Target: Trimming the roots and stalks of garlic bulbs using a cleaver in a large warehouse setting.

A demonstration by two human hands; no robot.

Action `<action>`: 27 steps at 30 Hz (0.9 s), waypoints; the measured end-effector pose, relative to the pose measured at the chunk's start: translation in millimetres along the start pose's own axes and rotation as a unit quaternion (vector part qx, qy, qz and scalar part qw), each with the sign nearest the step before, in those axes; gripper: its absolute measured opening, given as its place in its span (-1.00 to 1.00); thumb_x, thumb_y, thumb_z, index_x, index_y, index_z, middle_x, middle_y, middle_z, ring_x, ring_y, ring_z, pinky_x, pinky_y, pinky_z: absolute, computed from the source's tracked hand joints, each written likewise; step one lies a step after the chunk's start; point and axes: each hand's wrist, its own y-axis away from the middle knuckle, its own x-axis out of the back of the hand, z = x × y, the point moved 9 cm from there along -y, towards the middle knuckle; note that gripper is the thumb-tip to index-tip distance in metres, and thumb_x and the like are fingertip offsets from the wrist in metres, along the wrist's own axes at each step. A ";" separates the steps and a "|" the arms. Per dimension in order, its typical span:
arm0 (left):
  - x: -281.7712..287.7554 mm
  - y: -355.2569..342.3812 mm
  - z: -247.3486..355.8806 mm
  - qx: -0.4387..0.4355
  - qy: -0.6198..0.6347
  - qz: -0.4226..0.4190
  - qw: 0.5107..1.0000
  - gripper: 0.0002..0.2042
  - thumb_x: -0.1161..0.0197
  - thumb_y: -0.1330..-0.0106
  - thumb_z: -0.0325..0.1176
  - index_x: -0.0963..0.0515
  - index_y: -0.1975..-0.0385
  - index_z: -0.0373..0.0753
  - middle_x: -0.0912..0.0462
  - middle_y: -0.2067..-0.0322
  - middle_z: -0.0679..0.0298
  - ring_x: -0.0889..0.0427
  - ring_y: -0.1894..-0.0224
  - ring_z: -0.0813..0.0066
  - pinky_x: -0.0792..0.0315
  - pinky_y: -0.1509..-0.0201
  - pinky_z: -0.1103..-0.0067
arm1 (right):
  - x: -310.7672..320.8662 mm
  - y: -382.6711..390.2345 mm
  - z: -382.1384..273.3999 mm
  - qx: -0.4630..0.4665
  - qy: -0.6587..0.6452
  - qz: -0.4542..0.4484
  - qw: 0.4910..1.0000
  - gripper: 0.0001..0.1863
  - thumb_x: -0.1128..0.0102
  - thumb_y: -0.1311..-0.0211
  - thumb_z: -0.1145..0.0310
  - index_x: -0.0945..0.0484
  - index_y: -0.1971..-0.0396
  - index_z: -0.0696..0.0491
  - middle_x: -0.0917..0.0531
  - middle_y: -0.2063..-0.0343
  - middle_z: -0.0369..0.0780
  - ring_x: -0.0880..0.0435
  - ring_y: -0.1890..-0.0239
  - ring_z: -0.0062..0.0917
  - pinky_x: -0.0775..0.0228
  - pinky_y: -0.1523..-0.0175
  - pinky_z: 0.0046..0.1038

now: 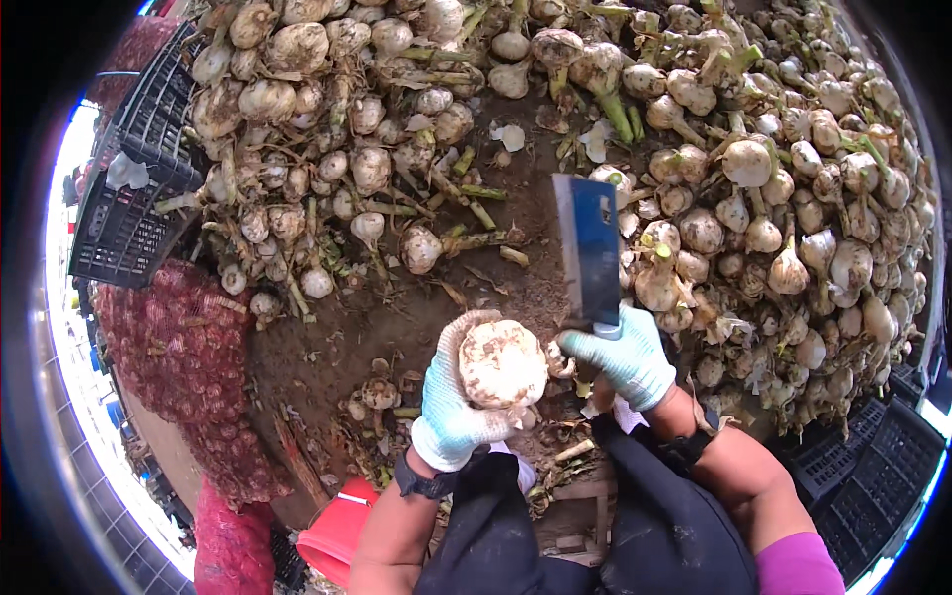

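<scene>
My left hand [446,402], in a white and light-blue knit glove, is closed around a large round garlic bulb [503,364]. The bulb is whitish, with brown dirt on its skin. In the same kind of glove, my right hand [631,359] grips a cleaver [595,248], whose wide blade looks blue and points away from me. Its handle is mostly hidden in my fingers. A small pale, dirty piece [560,360] shows between the big bulb and my right thumb; whether I hold it is unclear. Both hands are above my knees.
Heaps of dirty garlic with stalks lie far left [297,129] and along the right [793,218]. Left stand black plastic crates [129,198] and filled red mesh sacks [178,367]. A red bucket [337,526] is by my left forearm; more black crates [863,486] are right.
</scene>
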 end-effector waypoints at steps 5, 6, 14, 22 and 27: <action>13.6 -2.1 -3.1 -0.060 -0.182 0.012 0.981 -0.12 -0.55 0.34 -0.36 -0.17 -0.08 -0.25 -0.47 0.13 0.18 -0.51 0.08 0.40 -0.45 -0.02 0.48 | -32.0 34.1 -59.2 0.343 0.318 0.010 0.884 -0.85 -0.11 0.10 0.44 -0.51 0.43 0.05 -0.53 0.60 -0.18 -0.57 0.53 -0.23 -0.41 0.43 -0.32; 14.7 2.5 -15.6 -0.005 0.011 0.044 0.999 -0.22 -0.49 0.22 -0.37 -0.18 -0.07 -0.24 -0.46 0.12 0.18 -0.50 0.09 0.41 -0.45 -0.02 0.47 | -42.5 39.5 -60.9 0.369 0.374 -0.014 0.851 -0.84 -0.11 0.13 0.43 -0.48 0.44 0.05 -0.50 0.62 -0.19 -0.56 0.55 -0.25 -0.38 0.46 -0.32; 11.7 1.1 -5.2 -0.047 -0.101 0.071 0.991 -0.53 -0.23 -0.12 -0.39 -0.23 -0.03 -0.25 -0.45 0.12 0.20 -0.49 0.09 0.43 -0.43 -0.01 0.51 | -48.1 33.0 -39.5 0.446 0.408 0.007 0.797 -0.78 -0.14 0.25 0.40 -0.44 0.46 0.01 -0.44 0.65 -0.25 -0.51 0.58 -0.37 -0.29 0.54 -0.35; -1.1 12.5 8.3 -0.027 -0.067 0.038 0.997 -0.18 -0.54 0.32 -0.29 -0.22 -0.03 -0.29 -0.47 0.16 0.18 -0.50 0.09 0.40 -0.45 0.01 0.43 | 6.5 4.7 -16.6 0.365 0.355 0.150 0.847 -0.77 -0.26 0.23 0.46 -0.51 0.44 0.05 -0.55 0.60 -0.14 -0.56 0.55 -0.24 -0.41 0.48 -0.36; -2.3 5.1 1.9 -0.028 -0.014 0.035 0.999 -0.06 -0.61 0.39 -0.26 -0.18 -0.07 -0.31 -0.42 0.04 0.13 -0.45 -0.02 0.34 -0.38 -0.10 0.45 | -14.9 -8.1 11.5 -0.014 -0.079 -0.067 0.995 -0.75 -0.36 0.04 0.25 -0.56 0.46 0.11 -0.59 0.59 -0.35 -0.50 0.58 -0.67 -0.36 0.45 -0.56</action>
